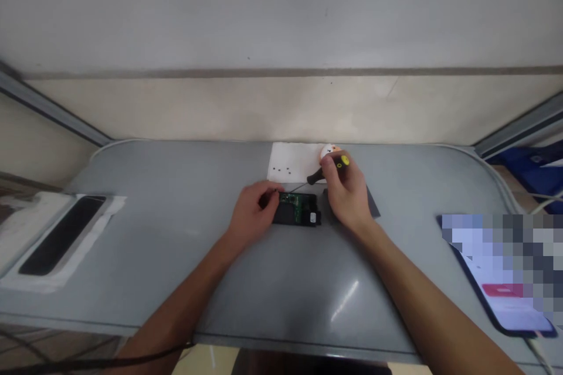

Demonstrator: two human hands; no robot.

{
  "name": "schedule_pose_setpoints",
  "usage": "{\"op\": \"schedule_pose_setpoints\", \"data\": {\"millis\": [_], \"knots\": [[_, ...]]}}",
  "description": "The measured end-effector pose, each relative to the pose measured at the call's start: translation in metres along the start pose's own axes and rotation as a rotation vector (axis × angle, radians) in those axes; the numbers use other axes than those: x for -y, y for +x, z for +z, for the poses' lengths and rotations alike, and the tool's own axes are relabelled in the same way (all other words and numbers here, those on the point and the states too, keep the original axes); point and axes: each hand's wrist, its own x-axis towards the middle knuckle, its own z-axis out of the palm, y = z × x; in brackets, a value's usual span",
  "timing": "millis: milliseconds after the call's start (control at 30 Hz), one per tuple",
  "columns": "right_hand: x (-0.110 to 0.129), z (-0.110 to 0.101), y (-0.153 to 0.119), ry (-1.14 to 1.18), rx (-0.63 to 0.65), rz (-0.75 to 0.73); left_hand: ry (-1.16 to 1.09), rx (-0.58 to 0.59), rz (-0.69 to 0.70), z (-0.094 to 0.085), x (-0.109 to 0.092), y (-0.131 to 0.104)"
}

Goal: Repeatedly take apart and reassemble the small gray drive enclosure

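Observation:
A small black device with a green circuit board showing [298, 209] lies on the grey table in front of me. My left hand [255, 211] grips its left end between thumb and fingers. In my right hand [349, 193] is a black and yellow screwdriver [315, 177], its thin shaft slanting down to the left. The tip is at the board's upper left edge, near my left fingertips; exact contact is too small to tell. Behind the device lies a white sheet [292, 158] with several tiny dark screws on it. A flat dark piece [373, 202] is partly hidden under my right hand.
A round orange and white object [328, 151] sits at the sheet's right end. At the left, a black phone-like panel [64, 235] rests on white paper. A lit tablet or phone [497, 281] with a cable lies at the right. A pale wall [264, 105] borders the table's back.

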Motion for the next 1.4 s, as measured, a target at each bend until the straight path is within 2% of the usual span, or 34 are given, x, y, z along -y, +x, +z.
{"op": "schedule_pose_setpoints", "data": {"millis": [300,700,900,1033,1200,1333,1400], "knots": [[-0.003,0.001,0.0,0.0,0.001,-0.008,0.018,0.011,-0.01,-0.001,-0.001,0.001],[0.004,-0.001,-0.005,-0.156,0.028,-0.062,0.166,0.067,0.012,0.002,-0.006,0.001],[0.019,0.007,-0.005,-0.224,0.169,-0.095,0.208,0.072,0.022,0.003,-0.006,0.001],[0.036,0.015,0.008,-0.25,0.314,-0.123,0.198,0.072,0.027,0.004,-0.005,0.001],[0.044,0.031,0.035,-0.038,0.49,-0.119,0.236,0.064,0.016,0.005,-0.005,0.001],[0.038,0.042,0.049,0.334,0.533,0.014,0.23,0.068,0.023,0.004,-0.005,0.001],[0.035,0.046,0.051,0.498,0.605,0.08,0.236,0.066,0.031,0.004,-0.005,0.001]]}}
